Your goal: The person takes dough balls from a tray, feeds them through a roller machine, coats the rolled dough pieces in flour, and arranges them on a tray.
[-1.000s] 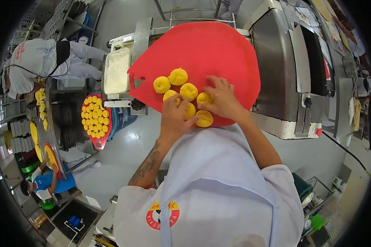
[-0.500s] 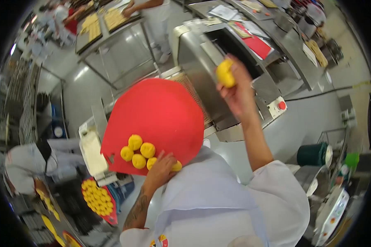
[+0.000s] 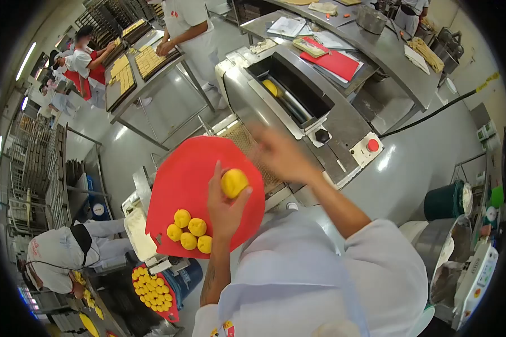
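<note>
My left hand (image 3: 224,212) holds a round yellow dough ball (image 3: 234,183) between thumb and fingers, raised over a red board (image 3: 194,168). Several more dough balls (image 3: 197,227) lie grouped on the board's near left part. My right hand (image 3: 278,150) is smeared by motion near the board's right edge, so its fingers cannot be made out. Beyond it stands a metal roller machine (image 3: 247,92). Inside the machine's open hopper, one yellow dough piece (image 3: 270,87) rests against the roller.
A red stop button (image 3: 372,145) sits on the machine's right corner. Lower left, another red board holds many dough balls (image 3: 152,289), beside a bending co-worker (image 3: 56,253). Co-workers stand at a table with trays of dough pieces (image 3: 149,60). A green bucket (image 3: 444,201) stands right.
The right hand has come down and left from the hopper, where a yellow dough piece now sits. My left hand has lifted a dough ball off the board.
</note>
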A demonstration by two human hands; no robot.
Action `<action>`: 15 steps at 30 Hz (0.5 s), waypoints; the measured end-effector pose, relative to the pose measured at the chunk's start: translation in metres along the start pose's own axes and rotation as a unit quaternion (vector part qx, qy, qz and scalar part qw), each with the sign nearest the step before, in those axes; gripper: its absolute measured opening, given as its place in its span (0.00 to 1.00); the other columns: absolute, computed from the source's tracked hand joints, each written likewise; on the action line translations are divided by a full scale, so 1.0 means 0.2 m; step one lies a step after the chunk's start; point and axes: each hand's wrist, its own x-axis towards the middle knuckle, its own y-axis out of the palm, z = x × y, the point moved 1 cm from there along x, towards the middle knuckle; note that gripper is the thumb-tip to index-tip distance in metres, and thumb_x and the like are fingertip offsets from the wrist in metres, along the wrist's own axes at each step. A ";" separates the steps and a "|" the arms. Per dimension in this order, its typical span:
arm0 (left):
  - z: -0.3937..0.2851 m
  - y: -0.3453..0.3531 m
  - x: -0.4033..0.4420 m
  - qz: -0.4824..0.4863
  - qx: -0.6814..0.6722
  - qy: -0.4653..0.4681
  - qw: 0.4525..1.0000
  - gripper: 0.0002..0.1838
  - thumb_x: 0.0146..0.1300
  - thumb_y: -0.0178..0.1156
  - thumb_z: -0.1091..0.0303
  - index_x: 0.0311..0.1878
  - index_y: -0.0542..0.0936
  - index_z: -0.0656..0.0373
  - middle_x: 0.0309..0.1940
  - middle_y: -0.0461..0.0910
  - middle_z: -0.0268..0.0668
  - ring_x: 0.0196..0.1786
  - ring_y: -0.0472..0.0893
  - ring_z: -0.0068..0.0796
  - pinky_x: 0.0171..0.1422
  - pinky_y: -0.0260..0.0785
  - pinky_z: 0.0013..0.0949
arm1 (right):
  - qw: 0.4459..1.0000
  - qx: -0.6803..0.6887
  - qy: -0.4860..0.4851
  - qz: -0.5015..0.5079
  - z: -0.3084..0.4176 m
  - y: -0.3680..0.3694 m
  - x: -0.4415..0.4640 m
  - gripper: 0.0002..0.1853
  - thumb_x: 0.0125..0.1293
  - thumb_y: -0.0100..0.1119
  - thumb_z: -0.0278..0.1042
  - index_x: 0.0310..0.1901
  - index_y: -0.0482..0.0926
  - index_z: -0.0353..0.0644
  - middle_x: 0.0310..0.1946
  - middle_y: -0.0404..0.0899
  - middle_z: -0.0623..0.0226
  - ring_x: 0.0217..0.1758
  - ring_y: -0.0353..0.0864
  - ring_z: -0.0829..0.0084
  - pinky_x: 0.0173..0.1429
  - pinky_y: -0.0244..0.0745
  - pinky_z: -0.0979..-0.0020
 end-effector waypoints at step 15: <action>0.23 -0.66 -0.61 0.111 0.481 -0.009 0.870 0.43 0.47 0.78 0.61 0.70 0.72 0.47 0.76 0.53 0.56 0.79 0.51 0.65 0.80 0.51 0.60 | 0.816 -0.441 -0.214 -0.306 -0.27 -0.56 0.27 0.13 0.63 0.70 0.42 0.47 0.88 0.47 0.45 0.85 0.61 0.47 0.81 0.62 0.54 0.76 0.61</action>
